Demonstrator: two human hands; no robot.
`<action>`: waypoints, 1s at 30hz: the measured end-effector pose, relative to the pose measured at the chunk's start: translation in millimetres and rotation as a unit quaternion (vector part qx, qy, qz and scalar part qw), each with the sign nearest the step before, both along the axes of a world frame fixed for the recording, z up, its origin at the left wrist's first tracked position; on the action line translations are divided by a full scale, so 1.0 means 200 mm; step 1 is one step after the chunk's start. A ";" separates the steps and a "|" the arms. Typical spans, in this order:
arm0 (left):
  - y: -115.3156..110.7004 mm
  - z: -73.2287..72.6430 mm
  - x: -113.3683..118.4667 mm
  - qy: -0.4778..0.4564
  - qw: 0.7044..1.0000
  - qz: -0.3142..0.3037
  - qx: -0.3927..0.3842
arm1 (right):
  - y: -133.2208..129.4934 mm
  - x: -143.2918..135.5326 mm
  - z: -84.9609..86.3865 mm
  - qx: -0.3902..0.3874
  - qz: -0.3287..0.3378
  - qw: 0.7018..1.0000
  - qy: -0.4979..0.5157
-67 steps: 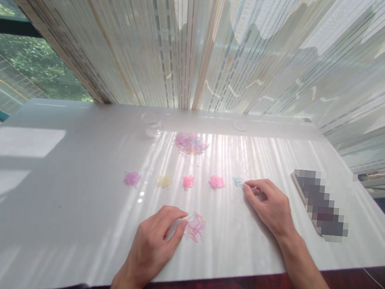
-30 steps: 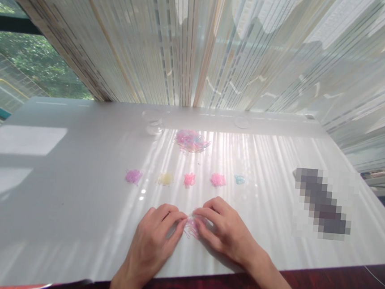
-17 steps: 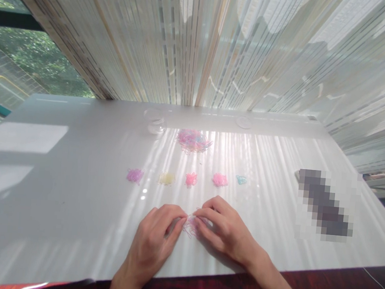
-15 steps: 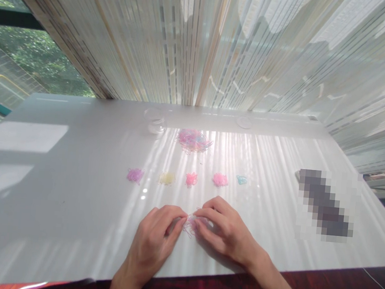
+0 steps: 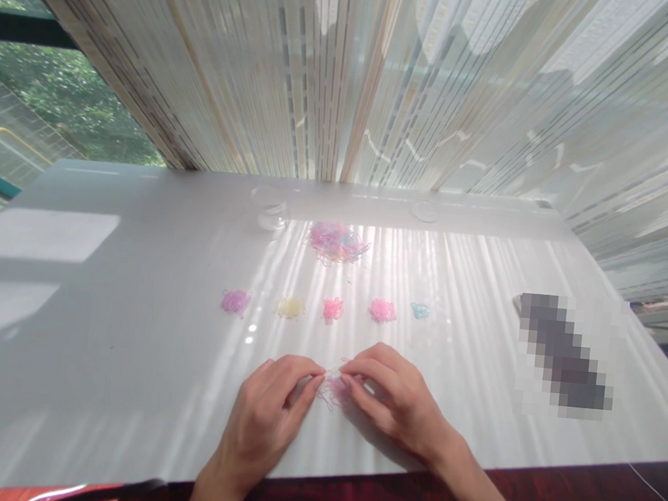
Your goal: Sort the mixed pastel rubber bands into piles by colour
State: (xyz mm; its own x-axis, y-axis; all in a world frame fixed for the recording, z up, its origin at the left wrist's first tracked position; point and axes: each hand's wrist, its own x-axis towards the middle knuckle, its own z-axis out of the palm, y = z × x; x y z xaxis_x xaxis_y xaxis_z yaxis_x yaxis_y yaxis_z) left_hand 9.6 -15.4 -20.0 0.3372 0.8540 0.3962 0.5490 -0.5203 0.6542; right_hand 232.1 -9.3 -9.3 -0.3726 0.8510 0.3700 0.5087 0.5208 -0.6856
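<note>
My left hand (image 5: pixel 274 405) is closed in a pinch, thumb against forefinger, over a small loose pile of mixed pink and purple rubber bands (image 5: pixel 332 393) near the front of the table. Facing it, my right hand (image 5: pixel 394 400) pinches too, its fingertips close to the left ones. A thin pale rubber band (image 5: pixel 332 371) spans the two pinches. Beyond the hands lies a row of small rubber band heaps: purple (image 5: pixel 236 302), yellow (image 5: pixel 290 307), red-pink (image 5: pixel 332 309), pink (image 5: pixel 382 310) and blue-green (image 5: pixel 419 311).
Farther back on the white table (image 5: pixel 140 389) is a larger mixed rubber band heap (image 5: pixel 338 242). A clear container (image 5: pixel 271 210) stands left of it, and a clear round lid (image 5: pixel 425 211) lies to the right. A pixelated dark object (image 5: pixel 564 352) is at the right.
The right fingertips have shifted slightly and now pinch together near the left ones, with the thin band between them. The left hand and the heaps stay put.
</note>
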 end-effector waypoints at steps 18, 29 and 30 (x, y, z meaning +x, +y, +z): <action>-0.02 0.03 0.03 -0.015 1.000 0.023 0.010 | -0.03 -0.03 0.01 -0.014 -0.032 0.998 0.047; 0.00 0.06 0.02 -0.036 0.999 0.028 -0.002 | -0.04 -0.01 -0.02 -0.002 -0.035 0.997 0.072; 0.01 0.07 0.02 -0.042 0.999 0.029 -0.001 | -0.04 -0.01 -0.03 -0.001 -0.036 0.996 0.077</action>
State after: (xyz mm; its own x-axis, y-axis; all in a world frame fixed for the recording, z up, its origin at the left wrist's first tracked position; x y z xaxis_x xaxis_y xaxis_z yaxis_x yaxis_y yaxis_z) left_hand 13.4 -14.3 -6.6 0.2538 0.8718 0.4190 0.5216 -0.4882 0.6997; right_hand 230.3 -17.6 -14.5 -0.2484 0.8743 0.4171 0.4330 0.4854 -0.7595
